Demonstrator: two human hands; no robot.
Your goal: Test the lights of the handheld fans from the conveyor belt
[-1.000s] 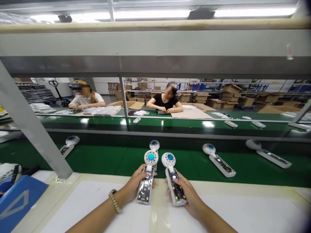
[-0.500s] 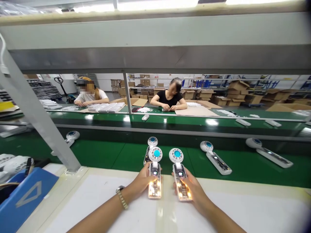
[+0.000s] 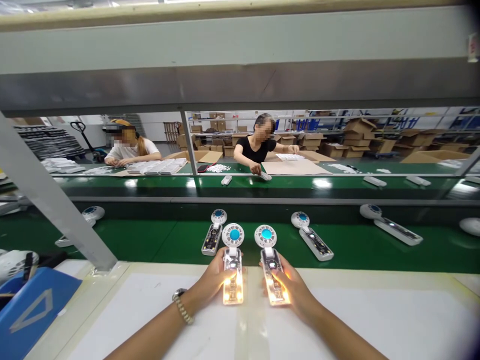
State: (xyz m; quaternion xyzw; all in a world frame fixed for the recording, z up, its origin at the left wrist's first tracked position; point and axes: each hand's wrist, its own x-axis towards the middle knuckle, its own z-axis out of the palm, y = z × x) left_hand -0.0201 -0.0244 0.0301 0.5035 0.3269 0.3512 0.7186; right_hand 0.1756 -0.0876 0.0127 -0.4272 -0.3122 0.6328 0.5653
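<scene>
My left hand (image 3: 215, 277) is closed round a handheld fan (image 3: 233, 285) with a white round head, a blue centre and a clear-fronted handle. My right hand (image 3: 294, 285) grips a second handheld fan (image 3: 273, 257) of the same kind. Both are held upright side by side, thumbs on the handle fronts. Orange lights glow in the lower part of each handle, and a small white light shows higher up. Just behind the left one, another fan (image 3: 212, 239) lies on the green conveyor belt (image 3: 150, 245); its handle is unlit.
More fans (image 3: 317, 243) lie along the belt. A slanted metal post (image 3: 56, 195) stands at left beside a blue bin (image 3: 41, 310) holding white parts. A white worktop (image 3: 150, 300) lies under my arms. Across the line sit two co-workers; one hand (image 3: 255, 168) touches a white piece.
The view has shifted slightly. Fans on the belt have moved left, and one more shows at the right edge. The co-worker in black has spread their arms apart. I still hold both fans.
</scene>
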